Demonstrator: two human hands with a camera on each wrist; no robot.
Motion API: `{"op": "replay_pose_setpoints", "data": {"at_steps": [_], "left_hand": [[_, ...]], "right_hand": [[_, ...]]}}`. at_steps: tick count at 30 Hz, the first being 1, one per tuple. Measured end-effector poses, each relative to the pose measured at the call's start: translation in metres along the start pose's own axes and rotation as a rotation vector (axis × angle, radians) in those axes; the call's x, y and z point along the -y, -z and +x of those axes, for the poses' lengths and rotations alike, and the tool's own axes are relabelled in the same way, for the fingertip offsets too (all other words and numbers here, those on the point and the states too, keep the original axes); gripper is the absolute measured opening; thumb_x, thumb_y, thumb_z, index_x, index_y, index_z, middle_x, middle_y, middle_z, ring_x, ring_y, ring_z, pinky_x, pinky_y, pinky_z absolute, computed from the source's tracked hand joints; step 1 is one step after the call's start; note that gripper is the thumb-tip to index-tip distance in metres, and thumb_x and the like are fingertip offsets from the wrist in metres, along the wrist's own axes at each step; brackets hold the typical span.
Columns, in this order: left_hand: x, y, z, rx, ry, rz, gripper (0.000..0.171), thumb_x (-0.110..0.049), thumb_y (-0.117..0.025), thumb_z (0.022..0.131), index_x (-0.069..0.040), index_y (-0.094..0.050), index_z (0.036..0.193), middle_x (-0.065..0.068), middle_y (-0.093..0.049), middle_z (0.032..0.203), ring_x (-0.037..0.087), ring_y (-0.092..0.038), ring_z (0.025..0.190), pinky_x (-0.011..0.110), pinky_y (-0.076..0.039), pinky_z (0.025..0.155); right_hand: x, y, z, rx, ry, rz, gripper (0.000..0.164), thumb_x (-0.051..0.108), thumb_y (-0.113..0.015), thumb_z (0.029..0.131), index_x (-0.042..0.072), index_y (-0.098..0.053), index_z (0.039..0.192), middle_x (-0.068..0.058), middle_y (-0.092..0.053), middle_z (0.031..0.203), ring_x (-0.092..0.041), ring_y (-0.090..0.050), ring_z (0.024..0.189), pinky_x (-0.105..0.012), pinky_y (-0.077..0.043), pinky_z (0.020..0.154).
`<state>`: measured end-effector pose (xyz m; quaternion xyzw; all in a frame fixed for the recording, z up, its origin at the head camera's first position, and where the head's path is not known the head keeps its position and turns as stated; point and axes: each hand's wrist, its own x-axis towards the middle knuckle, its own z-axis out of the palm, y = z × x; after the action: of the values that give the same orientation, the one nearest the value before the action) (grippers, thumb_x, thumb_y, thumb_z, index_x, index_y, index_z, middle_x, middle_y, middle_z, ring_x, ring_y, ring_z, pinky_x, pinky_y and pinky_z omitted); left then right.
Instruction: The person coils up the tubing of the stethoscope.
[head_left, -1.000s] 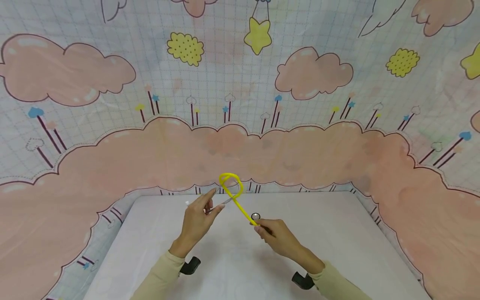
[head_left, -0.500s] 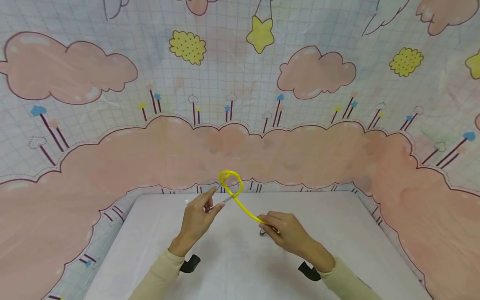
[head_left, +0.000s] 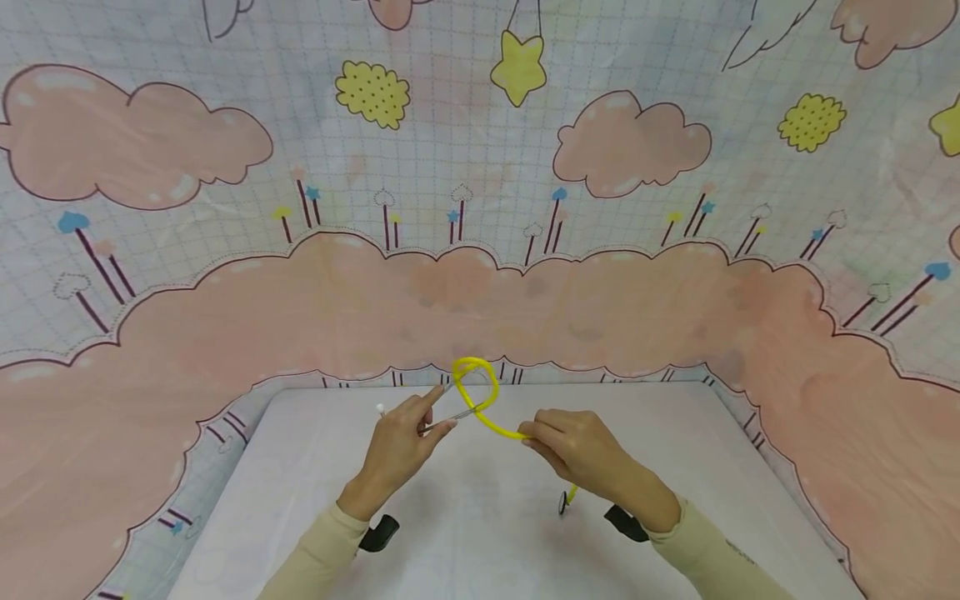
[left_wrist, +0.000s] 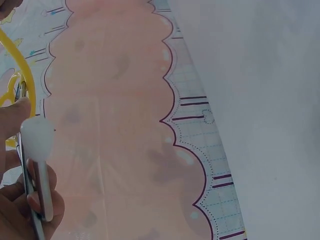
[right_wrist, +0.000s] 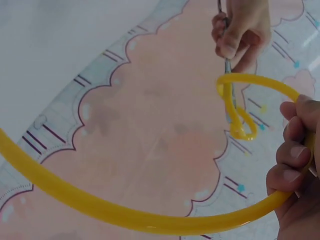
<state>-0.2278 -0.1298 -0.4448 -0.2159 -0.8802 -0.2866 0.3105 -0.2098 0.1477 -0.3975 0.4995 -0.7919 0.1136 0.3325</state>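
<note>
A stethoscope with yellow tubing [head_left: 497, 427] is held in the air between both hands. My left hand [head_left: 396, 442] grips its metal ear tubes [head_left: 453, 417], and one white eartip [left_wrist: 36, 137] shows large in the left wrist view. Just beyond the left fingers, the tubing bends round in a loop [head_left: 474, 361]. My right hand [head_left: 576, 450] has its fingers curled round the tubing, apart from the left hand. Below the right hand hangs the round chest piece [head_left: 563, 502] on the tubing's end. Inside the right palm, part of the tubing is hidden.
Both hands are above a white table [head_left: 300, 500]. Behind it rises a cloth backdrop [head_left: 630, 308] with pink clouds and stars. A black strap piece [head_left: 380, 533] sits at the left wrist, another [head_left: 626, 523] at the right.
My right hand has moved to the right along the tubing, away from the chest piece, which now dangles beneath it. The loop has shifted slightly right and down; the left hand keeps its hold.
</note>
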Motion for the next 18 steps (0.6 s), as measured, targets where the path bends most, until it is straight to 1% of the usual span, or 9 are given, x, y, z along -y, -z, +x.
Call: {"op": "replay_pose_setpoints", "data": {"at_steps": [3,6,10,13,18], "left_hand": [[-0.001,0.000,-0.001,0.020,-0.001,0.009,0.053,-0.031,-0.076,0.077,-0.012,-0.061,0.124,-0.008,-0.047,0.068,0.001,-0.037,0.056,0.015,-0.032,0.049],[-0.003,-0.001,-0.001,0.025,-0.019,0.009,0.052,-0.031,-0.076,0.076,-0.012,-0.061,0.123,-0.008,-0.048,0.068,0.001,-0.037,0.056,0.014,-0.032,0.048],[-0.004,-0.003,-0.002,0.035,-0.062,0.014,0.052,-0.032,-0.077,0.076,-0.011,-0.062,0.121,-0.007,-0.049,0.068,0.000,-0.035,0.055,0.013,-0.031,0.048],[-0.006,-0.005,-0.003,0.065,-0.078,0.014,0.052,-0.033,-0.076,0.076,-0.011,-0.062,0.121,-0.005,-0.051,0.068,0.000,-0.035,0.056,0.013,-0.031,0.049],[-0.008,-0.004,-0.006,0.149,-0.087,0.002,0.051,-0.035,-0.073,0.078,-0.011,-0.062,0.122,-0.006,-0.050,0.068,-0.001,-0.035,0.055,0.013,-0.030,0.049]], "right_hand": [[-0.002,0.002,0.002,-0.008,0.023,-0.006,0.020,0.026,-0.053,0.095,0.012,-0.066,0.095,0.007,-0.055,0.071,-0.001,-0.048,0.058,-0.010,-0.043,0.055],[-0.004,0.003,0.004,-0.016,0.041,-0.012,0.018,0.025,-0.054,0.095,0.012,-0.066,0.094,0.007,-0.056,0.072,-0.001,-0.049,0.058,-0.010,-0.044,0.056],[-0.006,0.006,0.007,-0.015,0.056,-0.020,0.011,0.020,-0.065,0.088,0.011,-0.066,0.093,0.006,-0.057,0.073,-0.002,-0.051,0.059,-0.010,-0.044,0.056],[-0.009,0.009,0.010,0.020,0.051,-0.003,0.013,0.021,-0.068,0.085,0.013,-0.066,0.094,0.007,-0.058,0.075,-0.002,-0.052,0.060,-0.010,-0.044,0.057],[-0.013,0.015,0.014,0.085,0.042,0.043,0.014,0.028,-0.063,0.089,0.016,-0.067,0.095,0.009,-0.059,0.078,-0.001,-0.052,0.063,-0.009,-0.044,0.060]]}}
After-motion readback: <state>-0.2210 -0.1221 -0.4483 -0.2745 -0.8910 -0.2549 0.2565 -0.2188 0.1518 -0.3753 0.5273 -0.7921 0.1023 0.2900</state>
